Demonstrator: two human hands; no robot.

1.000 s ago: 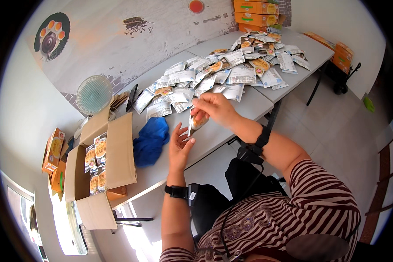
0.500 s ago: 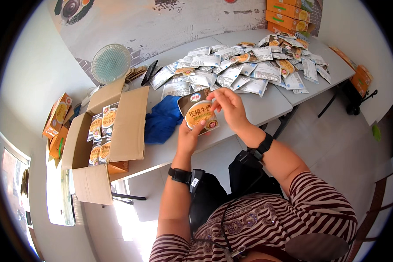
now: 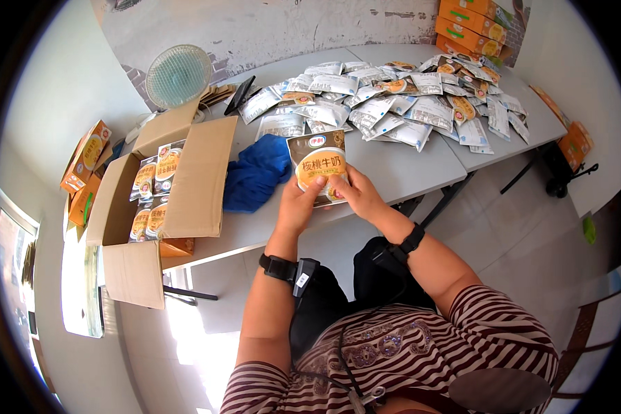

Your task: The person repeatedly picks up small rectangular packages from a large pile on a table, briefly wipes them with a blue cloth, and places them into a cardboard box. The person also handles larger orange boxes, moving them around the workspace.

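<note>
Between both hands I hold a brown and white food pouch [image 3: 319, 153] with a cup of orange-tan drink pictured on its front, upright and facing me. My left hand [image 3: 299, 205] grips its lower left side, thumb on the front. My right hand [image 3: 358, 195] grips the lower right corner, its thumb also on the front; the other fingers are hidden behind the pouch. Left of my hands a crumpled blue cloth [image 3: 257, 174] lies on the table. Beyond it, an open cardboard box [image 3: 197, 183] contains several similar pouches [image 3: 160, 181] standing in it.
A wide heap of pouches [image 3: 428, 110] covers the back of the grey table [image 3: 386, 169]. Orange cartons [image 3: 469, 27] are stacked at the back right, others [image 3: 87, 159] at the left. A fan [image 3: 179, 77] and a dark tablet-like device [image 3: 239, 95] stand near the wall.
My right hand has come down from the pouch's upper right edge and now grips its lower right corner. The pouch is straighter and squarely facing me; my left hand keeps its hold.
</note>
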